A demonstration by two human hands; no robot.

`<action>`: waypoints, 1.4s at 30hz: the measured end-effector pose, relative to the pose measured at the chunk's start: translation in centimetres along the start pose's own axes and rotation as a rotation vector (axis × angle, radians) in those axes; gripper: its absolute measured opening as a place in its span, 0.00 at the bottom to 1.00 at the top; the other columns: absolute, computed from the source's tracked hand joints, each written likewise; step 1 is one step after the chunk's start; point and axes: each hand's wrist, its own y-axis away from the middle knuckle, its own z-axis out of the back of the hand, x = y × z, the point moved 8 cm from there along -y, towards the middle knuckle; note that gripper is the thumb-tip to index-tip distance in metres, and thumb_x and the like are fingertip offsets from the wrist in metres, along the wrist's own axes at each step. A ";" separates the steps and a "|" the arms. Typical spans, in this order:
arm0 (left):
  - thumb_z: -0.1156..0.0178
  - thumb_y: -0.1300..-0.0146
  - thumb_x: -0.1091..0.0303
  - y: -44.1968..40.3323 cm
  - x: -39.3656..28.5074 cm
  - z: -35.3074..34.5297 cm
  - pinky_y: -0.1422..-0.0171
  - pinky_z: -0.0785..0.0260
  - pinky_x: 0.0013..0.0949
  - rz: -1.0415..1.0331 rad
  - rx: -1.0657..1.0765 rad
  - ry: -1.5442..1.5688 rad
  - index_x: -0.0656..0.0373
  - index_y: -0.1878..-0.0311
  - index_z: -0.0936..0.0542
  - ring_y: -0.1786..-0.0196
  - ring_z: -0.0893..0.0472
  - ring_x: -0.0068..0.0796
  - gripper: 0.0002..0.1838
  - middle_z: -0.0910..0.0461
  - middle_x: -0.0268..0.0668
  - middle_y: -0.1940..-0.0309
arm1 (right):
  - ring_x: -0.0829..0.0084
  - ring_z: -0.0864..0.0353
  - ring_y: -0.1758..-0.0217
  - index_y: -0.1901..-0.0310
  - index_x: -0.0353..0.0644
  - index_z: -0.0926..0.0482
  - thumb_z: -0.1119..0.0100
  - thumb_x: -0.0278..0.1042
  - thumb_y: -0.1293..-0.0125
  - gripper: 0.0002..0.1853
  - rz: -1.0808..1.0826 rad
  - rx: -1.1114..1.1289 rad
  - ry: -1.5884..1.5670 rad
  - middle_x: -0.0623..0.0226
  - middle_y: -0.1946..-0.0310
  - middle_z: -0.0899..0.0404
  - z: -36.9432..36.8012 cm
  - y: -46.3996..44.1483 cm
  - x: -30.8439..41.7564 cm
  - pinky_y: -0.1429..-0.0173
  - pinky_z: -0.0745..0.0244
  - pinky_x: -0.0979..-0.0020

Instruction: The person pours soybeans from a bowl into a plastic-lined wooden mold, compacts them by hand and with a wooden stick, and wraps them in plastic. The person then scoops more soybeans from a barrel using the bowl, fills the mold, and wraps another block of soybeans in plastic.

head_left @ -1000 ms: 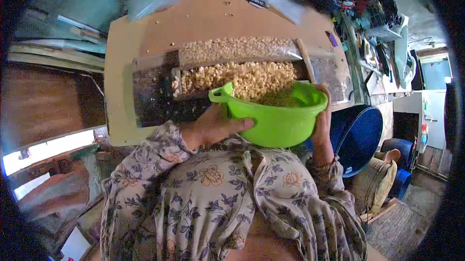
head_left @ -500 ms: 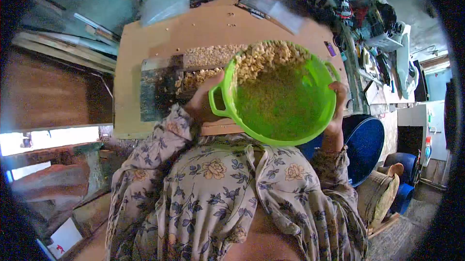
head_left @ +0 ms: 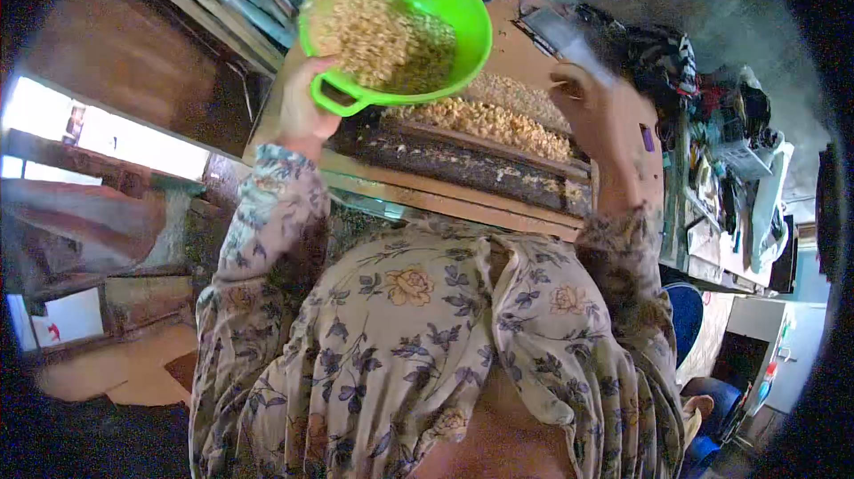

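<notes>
My left hand [head_left: 307, 105] grips the handle of a bright green plastic basin [head_left: 471, 30], which is raised over the far left of the table. Inside the basin is a heap of small pale yellow-brown pieces [head_left: 365, 34], like chopped nuts or puffed grain; I cannot tell which. My right hand [head_left: 592, 105] is off the basin, above the table's right side, with fingers apart and a little bent, nothing seen in them. Between the hands lies a long dark wooden mold [head_left: 480, 163]. A row of the same pale pieces [head_left: 498, 128] fills its far channel.
The tan tabletop [head_left: 627, 145] holds a plastic packet [head_left: 556, 30] at the back and a small purple object [head_left: 647, 136] at the right. Boards [head_left: 205, 12] lean at the left. A cluttered shelf [head_left: 721, 168] and a blue barrel [head_left: 683, 314] stand to the right.
The basin has moved from in front of my chest to the far left, and the pieces in it have shifted. My right hand has let go of its rim. More of the mold shows.
</notes>
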 end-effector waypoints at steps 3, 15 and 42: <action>0.50 0.50 0.61 3.1 -1.8 -0.7 0.51 0.32 0.46 -0.053 -0.024 -0.041 0.60 0.49 0.32 0.54 0.26 0.41 0.23 0.26 0.40 0.56 | 0.75 0.24 0.63 0.61 0.38 0.26 0.44 0.28 0.46 0.09 0.132 0.080 -0.165 0.64 0.64 0.24 -3.5 -1.6 -1.0 0.58 0.29 0.75; 0.45 0.54 0.67 8.1 -0.2 -1.1 0.56 0.29 0.42 -0.066 -0.107 -0.067 0.58 0.43 0.38 0.53 0.27 0.39 0.30 0.30 0.42 0.53 | 0.78 0.27 0.61 0.60 0.36 0.26 0.50 0.29 0.40 0.09 0.097 -0.017 -0.579 0.65 0.64 0.25 -3.5 -2.7 2.2 0.55 0.32 0.77; 0.42 0.51 0.65 2.3 6.7 -9.7 0.52 0.38 0.29 0.255 0.151 -0.416 0.60 0.51 0.33 0.57 0.30 0.26 0.22 0.30 0.36 0.60 | 0.62 0.24 0.71 0.57 0.38 0.29 0.65 0.46 0.35 0.20 -0.752 0.220 -1.610 0.57 0.68 0.24 -16.4 -3.1 -1.9 0.62 0.25 0.63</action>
